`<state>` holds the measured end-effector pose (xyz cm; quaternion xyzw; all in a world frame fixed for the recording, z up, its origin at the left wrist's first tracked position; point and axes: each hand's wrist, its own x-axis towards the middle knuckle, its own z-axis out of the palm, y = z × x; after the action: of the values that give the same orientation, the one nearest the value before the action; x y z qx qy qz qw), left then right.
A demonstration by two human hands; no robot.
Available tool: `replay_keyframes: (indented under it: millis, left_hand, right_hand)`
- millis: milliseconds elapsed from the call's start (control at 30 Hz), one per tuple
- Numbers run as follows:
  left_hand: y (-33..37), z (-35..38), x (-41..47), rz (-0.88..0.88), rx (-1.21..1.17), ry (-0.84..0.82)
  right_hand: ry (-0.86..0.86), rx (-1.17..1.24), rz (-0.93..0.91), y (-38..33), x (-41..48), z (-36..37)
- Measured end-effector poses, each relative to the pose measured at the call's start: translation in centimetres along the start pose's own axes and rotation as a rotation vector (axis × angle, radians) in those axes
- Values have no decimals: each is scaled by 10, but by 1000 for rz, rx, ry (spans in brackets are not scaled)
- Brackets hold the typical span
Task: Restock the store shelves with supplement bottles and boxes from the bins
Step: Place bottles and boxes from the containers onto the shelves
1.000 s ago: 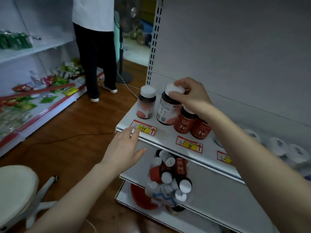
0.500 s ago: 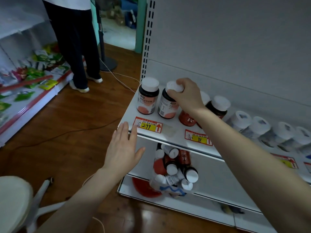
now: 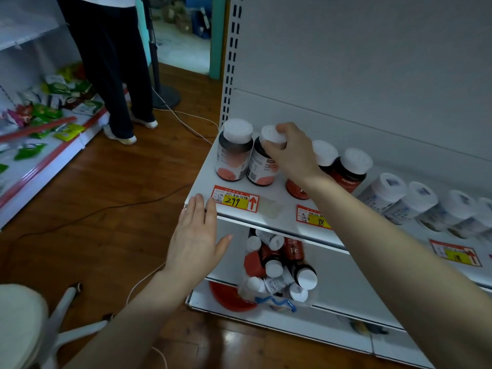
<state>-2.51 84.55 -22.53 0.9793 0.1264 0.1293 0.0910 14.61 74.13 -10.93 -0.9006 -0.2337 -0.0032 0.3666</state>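
Note:
My right hand (image 3: 291, 153) grips the white cap of a dark supplement bottle (image 3: 262, 167) standing on the white shelf (image 3: 274, 209). A matching dark bottle (image 3: 234, 151) stands just left of it at the shelf's end. Red bottles with white caps (image 3: 351, 169) stand to the right, partly hidden by my wrist. Further right lie several white bottles (image 3: 394, 198) on their sides. My left hand (image 3: 197, 235) hovers flat, fingers straight, by the shelf's front left corner, holding nothing. Below the shelf a clear bag of bottles (image 3: 279, 267) sits on the bottom shelf.
A person in dark trousers (image 3: 109, 67) stands at the left by a low shelf of green snack packets (image 3: 53, 113). Cables (image 3: 183, 118) run across the wooden floor. A white stool (image 3: 24, 326) is at the lower left. A fan base (image 3: 165, 97) stands behind.
The bottle in my right hand went from tilted to standing upright beside the left bottle. The view has moved closer and lower. My left hand stays near the shelf corner.

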Motion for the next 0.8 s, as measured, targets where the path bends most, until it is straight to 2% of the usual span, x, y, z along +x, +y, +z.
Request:
replay_keyframes:
  millis: [267, 433, 567, 667, 800]
  left_hand:
    - [-4, -9, 3, 25, 28, -26]
    - [0, -24, -3, 76, 14, 0]
    - [18, -35, -4, 188, -59, 79]
    - [37, -42, -3, 268, -105, 141]
    - [63, -43, -12, 348, -152, 145]
  right_hand:
    - [-76, -147, -37, -12, -2, -13]
    - [29, -204, -118, -17, -11, -27]
    - [87, -221, -130, -12, -27, -44]
    - [196, -210, -168, -4, -44, -54]
    - [267, -273, -159, 8, -67, -69]
